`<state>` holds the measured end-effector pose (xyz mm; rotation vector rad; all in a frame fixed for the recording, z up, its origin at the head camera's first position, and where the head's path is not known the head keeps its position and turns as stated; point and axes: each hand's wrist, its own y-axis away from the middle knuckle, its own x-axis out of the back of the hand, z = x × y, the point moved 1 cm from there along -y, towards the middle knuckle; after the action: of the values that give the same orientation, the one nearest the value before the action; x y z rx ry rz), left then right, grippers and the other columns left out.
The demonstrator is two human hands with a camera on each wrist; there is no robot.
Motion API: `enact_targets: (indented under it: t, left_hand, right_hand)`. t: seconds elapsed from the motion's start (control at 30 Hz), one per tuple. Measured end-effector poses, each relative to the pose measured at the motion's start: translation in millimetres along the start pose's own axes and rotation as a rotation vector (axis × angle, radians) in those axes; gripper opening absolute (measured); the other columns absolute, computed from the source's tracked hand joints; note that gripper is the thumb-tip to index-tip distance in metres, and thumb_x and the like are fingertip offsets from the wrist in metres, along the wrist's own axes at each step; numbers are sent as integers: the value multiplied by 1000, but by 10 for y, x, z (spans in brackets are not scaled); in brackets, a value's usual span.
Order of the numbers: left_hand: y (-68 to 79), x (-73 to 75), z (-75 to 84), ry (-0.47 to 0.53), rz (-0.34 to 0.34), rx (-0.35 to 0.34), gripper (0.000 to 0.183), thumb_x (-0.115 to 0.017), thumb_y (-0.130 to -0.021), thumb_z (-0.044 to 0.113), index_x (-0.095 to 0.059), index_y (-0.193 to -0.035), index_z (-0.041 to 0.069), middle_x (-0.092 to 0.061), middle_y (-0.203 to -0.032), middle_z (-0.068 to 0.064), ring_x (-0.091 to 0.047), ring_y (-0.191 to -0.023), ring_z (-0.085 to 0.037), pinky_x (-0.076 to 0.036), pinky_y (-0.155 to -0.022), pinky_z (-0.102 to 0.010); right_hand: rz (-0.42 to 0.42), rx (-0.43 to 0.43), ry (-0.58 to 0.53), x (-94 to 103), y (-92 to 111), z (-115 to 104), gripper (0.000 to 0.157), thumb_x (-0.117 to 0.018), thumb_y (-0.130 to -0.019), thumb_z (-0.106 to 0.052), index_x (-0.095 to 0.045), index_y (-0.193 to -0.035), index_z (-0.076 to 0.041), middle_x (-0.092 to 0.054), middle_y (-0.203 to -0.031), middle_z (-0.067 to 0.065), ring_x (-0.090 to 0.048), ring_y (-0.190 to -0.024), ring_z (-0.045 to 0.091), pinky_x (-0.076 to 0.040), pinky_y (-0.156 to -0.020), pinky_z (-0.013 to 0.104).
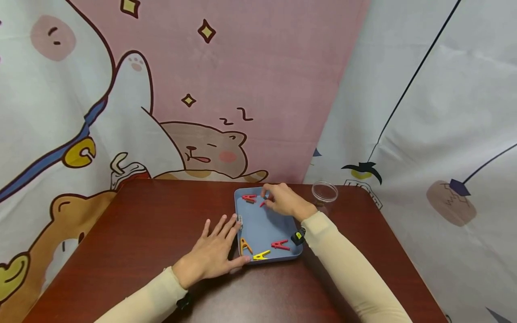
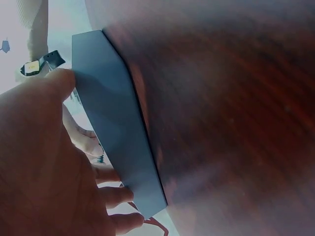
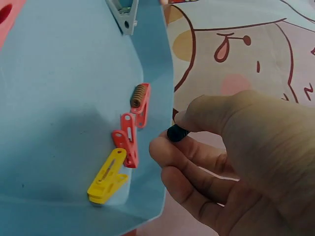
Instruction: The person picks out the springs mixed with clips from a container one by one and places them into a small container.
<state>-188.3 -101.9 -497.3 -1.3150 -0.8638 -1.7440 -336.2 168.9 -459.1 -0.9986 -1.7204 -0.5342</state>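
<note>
A light blue tray (image 1: pixel 264 226) lies on the table with small plastic clips in it. My left hand (image 1: pixel 216 251) is spread flat, its fingers and thumb touching the tray's left side and near corner. Over the far end, my right hand (image 1: pixel 284 200) pinches a small dark spring (image 3: pixel 177 132) between thumb and fingertips. Close by lie red clip pieces (image 3: pixel 129 140), a brown spring (image 3: pixel 140 95) and a yellow clip (image 3: pixel 107 176). A grey clip (image 3: pixel 124 17) sits by the left wall. Toward the near end are an orange clip (image 1: pixel 245 246), a yellow clip (image 1: pixel 261 255) and a red clip (image 1: pixel 279 244).
Behind the right hand stands a clear round jar (image 1: pixel 324 193) near the table's far edge. The dark red-brown table (image 1: pixel 169 215) meets a cartoon-printed cloth (image 1: pixel 258 89) at the back. A black device (image 1: pixel 298 236) is strapped at the right wrist.
</note>
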Motion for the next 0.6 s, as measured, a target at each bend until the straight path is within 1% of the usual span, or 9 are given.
enact_targets:
  t: [0.13, 0.3, 0.43, 0.6]
  left_hand:
    - [-3, 9, -10, -6, 6, -4, 111, -53, -108, 89, -32, -186, 13, -19, -198, -11, -17, -185, -41, -14, -143, -80]
    - [0, 18, -13, -5, 16, -5, 110, -53, -108, 88, -33, -186, 13, -21, -197, -11, -18, -184, -42, -15, -143, -80]
    - [11, 18, -6, 3, 10, -2, 110, -53, -108, 88, -32, -186, 13, -20, -197, -11, -17, -185, -41, -14, -143, -80]
    - [19, 11, 3, 9, 11, -4, 109, -54, -108, 87, -32, -186, 13, -20, -198, -11, -17, -185, -41, -14, -143, -80]
  right_hand:
    - [23, 5, -9, 57, 41, -27, 17, -84, -105, -7, -83, -121, -11, -85, -103, 5, -74, -85, 13, -61, -75, 31]
    - [40, 12, -24, 117, 110, -60, 18, -85, -103, -5, -84, -119, -14, -88, -110, 9, -80, -93, 16, -66, -79, 34]
    - [47, 9, -31, 149, 161, -82, 22, -87, -102, -6, -84, -121, -16, -87, -107, 8, -78, -92, 16, -66, -80, 36]
    - [58, 13, -21, 192, 231, -112, 28, -88, -100, -5, -84, -125, -16, -84, -104, 6, -75, -90, 14, -67, -81, 36]
